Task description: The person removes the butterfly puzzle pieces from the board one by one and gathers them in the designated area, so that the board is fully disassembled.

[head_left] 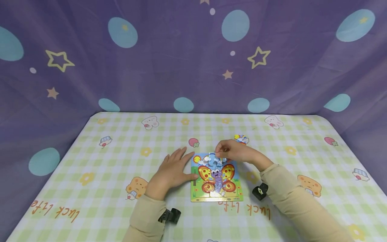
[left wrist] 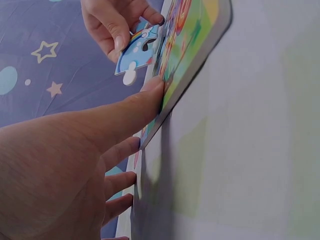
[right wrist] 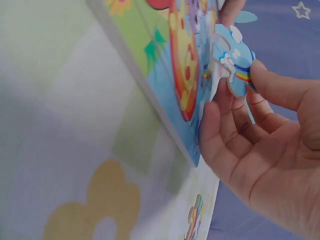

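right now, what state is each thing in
puzzle board, lying on the tablecloth
left hand, fingers spread, thumb at the puzzle board's edge
right hand, pinching a puzzle piece
puzzle piece, tilted, contact with puzzle board unclear
loose puzzle section, on the tablecloth, partly hidden
tablecloth, spread out
curtain, hanging, creased

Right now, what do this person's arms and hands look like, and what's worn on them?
The left sleeve and right sleeve are plain beige, ending near the wrists. The left hand and right hand are gloveless. A small black device sits at each cuff.

loose puzzle piece [head_left: 241,137] partly hidden, board [left wrist: 192,42] cropped in wrist views
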Demonstrator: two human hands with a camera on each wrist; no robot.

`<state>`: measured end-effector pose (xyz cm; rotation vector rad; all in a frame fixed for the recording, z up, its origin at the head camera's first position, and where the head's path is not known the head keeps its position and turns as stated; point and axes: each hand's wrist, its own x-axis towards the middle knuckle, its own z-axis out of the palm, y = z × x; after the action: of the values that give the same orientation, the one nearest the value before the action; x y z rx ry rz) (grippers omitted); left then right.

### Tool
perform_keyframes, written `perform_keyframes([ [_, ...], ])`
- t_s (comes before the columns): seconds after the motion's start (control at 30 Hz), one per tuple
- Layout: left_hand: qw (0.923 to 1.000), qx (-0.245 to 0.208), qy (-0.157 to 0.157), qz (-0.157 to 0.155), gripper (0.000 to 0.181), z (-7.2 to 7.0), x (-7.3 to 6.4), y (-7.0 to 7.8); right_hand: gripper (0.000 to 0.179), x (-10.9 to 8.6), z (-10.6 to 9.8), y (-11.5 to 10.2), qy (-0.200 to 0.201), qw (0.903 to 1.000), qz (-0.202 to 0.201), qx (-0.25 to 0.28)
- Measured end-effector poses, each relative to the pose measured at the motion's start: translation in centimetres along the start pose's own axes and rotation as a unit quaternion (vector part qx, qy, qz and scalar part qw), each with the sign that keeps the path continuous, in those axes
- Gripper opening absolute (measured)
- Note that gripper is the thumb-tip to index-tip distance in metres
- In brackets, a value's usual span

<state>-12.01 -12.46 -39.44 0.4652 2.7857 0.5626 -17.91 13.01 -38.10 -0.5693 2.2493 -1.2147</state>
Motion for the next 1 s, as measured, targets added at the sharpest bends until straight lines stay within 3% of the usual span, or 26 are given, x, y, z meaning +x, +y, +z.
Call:
perform_keyframes([
  [0.27,1.0,-0.003,0.0,-0.002,0.08,0.2,0.0,-0.1,0.014,0.0,-0.3,0.2,0.062,0.9979,-0.013,-0.008],
  [0.47,1.0,-0.007,0.0,-0.003,0.08,0.3,0.0,-0.2,0.017,-0.5,-1.1,0.0,0.1,0.9947,-0.019,0.015],
  [0.8,0.9999,-0.01,-0.002,-0.002,0.079,0.3,-0.2,-0.2,0.026,-2.2,-2.7,0.2,0.147,0.9878,-0.008,0.052],
  [1.0,1.0,-0.007,0.001,0.0,0.08,0.3,-0.2,-0.1,0.03,-2.8,-3.6,0.9,0.173,0.9839,-0.008,0.044],
])
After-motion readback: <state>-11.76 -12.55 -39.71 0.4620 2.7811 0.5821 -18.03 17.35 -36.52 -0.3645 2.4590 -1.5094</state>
